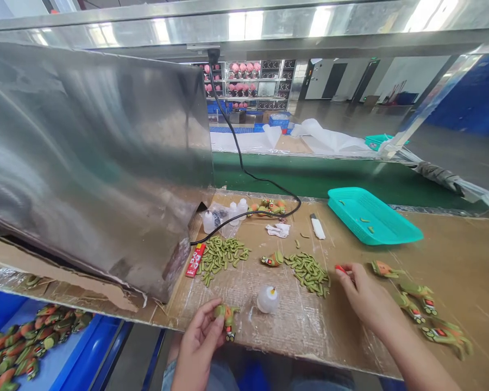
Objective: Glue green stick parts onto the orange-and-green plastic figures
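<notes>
My left hand (199, 338) is closed round a small green and orange toy figure (227, 316) at the near edge of the cardboard-covered bench (452, 260). My right hand (361, 293) rests on the bench with its fingertips pinched on a small red piece (339, 268), just right of a pile of little green parts (308, 271). A small white glue bottle (268, 299) stands between my hands. Another toy figure (273, 259) lies behind it. Several finished figures (418, 301) lie in a row to the right of my right hand.
A second pile of green parts (220, 256) and a red tube (195, 260) lie at left beside a large metal hood (89, 157). Behind are white bottles (232, 213), a black cable (252, 174), a teal tray (370, 217). A blue bin (65, 358) of figures sits lower left.
</notes>
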`<state>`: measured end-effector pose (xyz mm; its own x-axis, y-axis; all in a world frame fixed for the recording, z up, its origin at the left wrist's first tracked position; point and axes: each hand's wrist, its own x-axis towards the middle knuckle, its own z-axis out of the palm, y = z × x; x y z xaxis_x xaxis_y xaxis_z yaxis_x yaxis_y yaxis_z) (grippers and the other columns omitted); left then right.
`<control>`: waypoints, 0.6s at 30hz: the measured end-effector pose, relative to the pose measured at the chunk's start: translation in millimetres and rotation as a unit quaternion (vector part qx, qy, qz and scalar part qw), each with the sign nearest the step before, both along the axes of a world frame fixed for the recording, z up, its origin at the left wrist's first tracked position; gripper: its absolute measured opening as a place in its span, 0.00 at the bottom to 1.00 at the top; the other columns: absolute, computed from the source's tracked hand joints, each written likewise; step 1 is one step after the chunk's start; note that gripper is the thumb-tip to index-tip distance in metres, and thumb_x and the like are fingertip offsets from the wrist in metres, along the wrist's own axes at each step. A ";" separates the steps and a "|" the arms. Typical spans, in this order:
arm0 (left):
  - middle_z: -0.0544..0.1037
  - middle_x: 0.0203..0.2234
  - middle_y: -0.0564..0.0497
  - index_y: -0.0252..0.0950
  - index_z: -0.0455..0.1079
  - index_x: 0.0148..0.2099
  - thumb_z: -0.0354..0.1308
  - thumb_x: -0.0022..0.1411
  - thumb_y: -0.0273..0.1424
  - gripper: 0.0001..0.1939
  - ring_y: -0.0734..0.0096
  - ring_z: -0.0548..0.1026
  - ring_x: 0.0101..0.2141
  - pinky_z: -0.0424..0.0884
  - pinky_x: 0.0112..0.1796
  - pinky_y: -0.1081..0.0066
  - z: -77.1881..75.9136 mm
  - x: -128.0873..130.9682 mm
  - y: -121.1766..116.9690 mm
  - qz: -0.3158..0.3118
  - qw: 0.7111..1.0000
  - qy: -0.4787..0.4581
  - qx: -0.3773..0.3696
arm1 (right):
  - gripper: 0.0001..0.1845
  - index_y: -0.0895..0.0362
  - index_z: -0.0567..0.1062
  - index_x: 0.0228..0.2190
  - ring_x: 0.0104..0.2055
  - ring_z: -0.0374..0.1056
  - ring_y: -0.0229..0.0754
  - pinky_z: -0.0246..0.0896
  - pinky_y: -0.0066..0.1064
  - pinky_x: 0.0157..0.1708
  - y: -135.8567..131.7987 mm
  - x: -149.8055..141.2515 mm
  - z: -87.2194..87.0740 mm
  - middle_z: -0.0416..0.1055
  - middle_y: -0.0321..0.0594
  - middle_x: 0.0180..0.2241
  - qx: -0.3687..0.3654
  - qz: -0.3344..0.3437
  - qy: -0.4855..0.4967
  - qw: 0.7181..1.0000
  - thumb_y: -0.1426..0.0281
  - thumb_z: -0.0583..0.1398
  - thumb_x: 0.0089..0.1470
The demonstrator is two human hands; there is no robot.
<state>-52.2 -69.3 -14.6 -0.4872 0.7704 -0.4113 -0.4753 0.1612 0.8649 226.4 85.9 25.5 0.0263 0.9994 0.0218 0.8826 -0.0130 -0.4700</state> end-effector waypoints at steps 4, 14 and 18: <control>0.80 0.27 0.51 0.39 0.74 0.43 0.65 0.48 0.37 0.18 0.67 0.77 0.27 0.73 0.26 0.72 9.4 -2.7 -0.5 0.004 0.999 -0.033 0.010 | 0.25 0.63 0.67 0.38 0.51 0.57 0.66 0.47 0.54 0.50 -17.6 -3.9 -9.5 0.66 0.62 0.44 0.076 0.005 0.051 0.996 0.56 0.46 0.50; 0.82 0.24 0.49 0.37 0.78 0.35 0.67 0.46 0.35 0.12 0.60 0.79 0.26 0.77 0.22 0.68 44.3 0.4 -11.5 -0.020 0.998 -0.048 0.043 | 0.13 0.55 0.64 0.40 0.44 0.65 0.47 0.60 0.36 0.44 -83.8 -112.8 -24.7 0.68 0.43 0.41 -0.054 0.213 0.299 0.929 0.67 0.56 0.51; 0.82 0.29 0.48 0.37 0.79 0.30 0.67 0.46 0.37 0.10 0.59 0.79 0.27 0.78 0.23 0.65 53.1 0.7 -20.3 -0.063 0.996 -0.025 0.050 | 0.12 0.53 0.66 0.39 0.39 0.67 0.43 0.63 0.30 0.38 -100.2 -103.9 -6.6 0.70 0.38 0.37 -0.150 0.279 0.408 0.856 0.61 0.56 0.53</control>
<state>-51.5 -89.6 38.4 -0.3653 0.8622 -0.3510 -0.5006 0.1359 0.8549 122.6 -14.3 18.9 -0.5732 0.8187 -0.0353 0.1697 0.0765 -0.9825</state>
